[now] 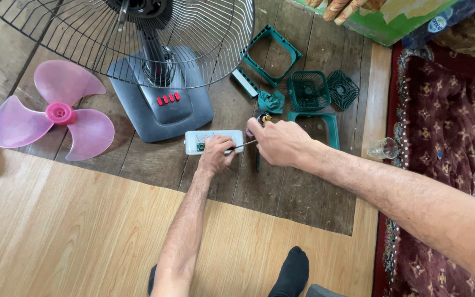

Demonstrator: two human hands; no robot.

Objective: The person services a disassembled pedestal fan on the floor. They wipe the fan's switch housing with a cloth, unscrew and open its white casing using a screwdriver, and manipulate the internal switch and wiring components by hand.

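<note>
While the left hand (215,154) pinned the small white box (214,141) to the dark floorboards (281,187) before the fan base (160,104), the right hand (281,144) gripped a thin screwdriver (243,145); steadying the box firmly looked wise

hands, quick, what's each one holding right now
Left hand: closed on the small white box.
Right hand: closed, holding a thin tool to the box.
</note>
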